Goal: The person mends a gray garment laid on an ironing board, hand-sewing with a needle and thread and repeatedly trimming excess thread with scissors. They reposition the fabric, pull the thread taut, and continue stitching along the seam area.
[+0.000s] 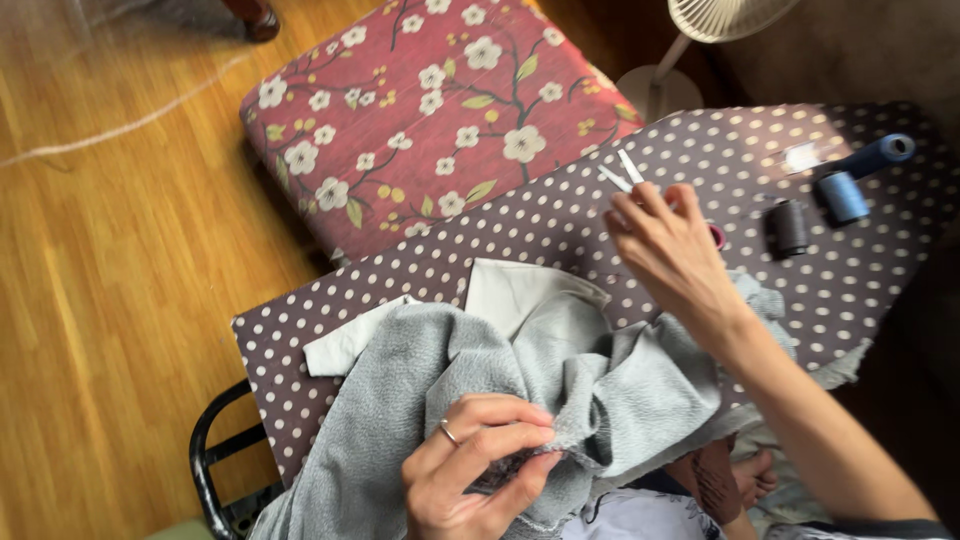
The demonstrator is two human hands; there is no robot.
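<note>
A crumpled grey garment [470, 390] with pale lining lies on a brown, white-dotted ironing board [560, 215]. My left hand [480, 465], wearing a ring, pinches a fold of the grey fabric at the near edge. My right hand [670, 250] is raised over the board and holds small scissors [622, 172], whose two pale blades point up and left, slightly apart.
Spools of blue thread [843, 196], another blue spool [880, 153] and a dark spool [788, 227] stand on the board's right end. A floral red cushion [420, 110] sits beyond the board. A white fan base [655, 90] is behind. Wood floor lies left; a black chair frame [205, 455] is near.
</note>
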